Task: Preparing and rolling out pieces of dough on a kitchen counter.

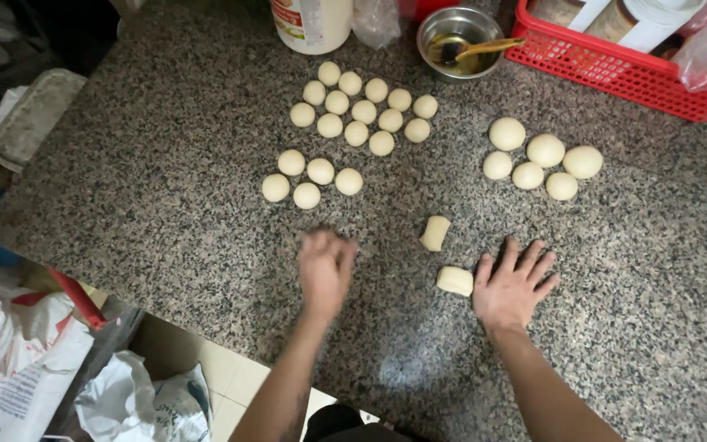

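Palms down on speckled grey granite counter (165, 205): left hand (325, 270) blurred, cupped, grip unclear; right hand (513, 286) flat, fingers spread, empty, touching pale oblong dough piece (455, 281) at its thumb, 2nd uncut-looking dough lump (434, 232) just beyond, rolled dough balls (358, 110) parked farther out, prob. clear of working area.

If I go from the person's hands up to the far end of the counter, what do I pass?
Left hand and right hand → two unrolled pale dough pieces → round pale dough balls → small steel bowl with oil and a spoon.
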